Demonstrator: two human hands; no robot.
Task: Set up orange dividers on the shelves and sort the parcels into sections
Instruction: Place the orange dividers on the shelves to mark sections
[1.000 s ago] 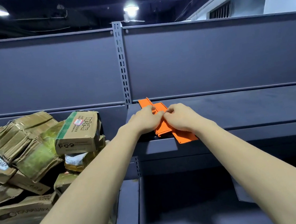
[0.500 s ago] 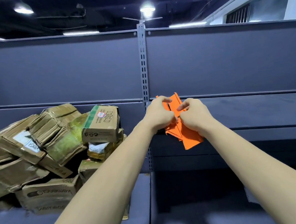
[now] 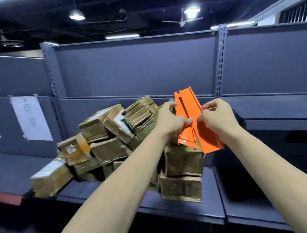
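Observation:
A bundle of flat orange dividers [image 3: 188, 109] hangs in the air, upright and slightly fanned, in front of the grey shelving. My left hand [image 3: 169, 121] pinches the bundle from the left, and my right hand [image 3: 216, 116] pinches it from the right at mid height. Behind and below the hands lies a heap of brown cardboard parcels [image 3: 105, 143], some with white labels, on the lower grey shelf [image 3: 208, 208]. The left forearm hides part of the heap.
Perforated grey uprights [image 3: 221, 60] split the rack into bays. The bay to the right holds a higher grey shelf [image 3: 287, 110]. White paper sheets [image 3: 31, 118] hang on the back panel at the left. A red edge [image 3: 1, 196] shows at the far left.
Both hands lifted the orange dividers off the right shelf and carried them up and left. The view swung left, so the parcel heap now sits behind the hands.

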